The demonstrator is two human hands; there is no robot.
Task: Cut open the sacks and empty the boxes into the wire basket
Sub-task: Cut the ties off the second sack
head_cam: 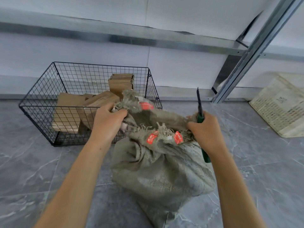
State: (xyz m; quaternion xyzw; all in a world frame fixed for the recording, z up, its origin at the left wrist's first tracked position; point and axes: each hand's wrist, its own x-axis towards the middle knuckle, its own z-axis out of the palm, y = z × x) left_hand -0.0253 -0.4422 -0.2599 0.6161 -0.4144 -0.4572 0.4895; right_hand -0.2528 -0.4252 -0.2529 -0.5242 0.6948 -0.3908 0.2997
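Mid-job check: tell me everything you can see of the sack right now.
The sack is grey-green woven fabric, bulging and creased, standing on the grey floor next to the wire basket. Its mouth is open, with frayed edges and red labels. The left hand grips the left rim; the right hand, also holding a green-handled cutter, grips the right rim. Contents are hidden.

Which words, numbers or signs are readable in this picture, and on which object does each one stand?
None can be read.
The red labels on the sack: white print, too blurred to read.
The pale crate: a dark mark on its side, too blurred to read.
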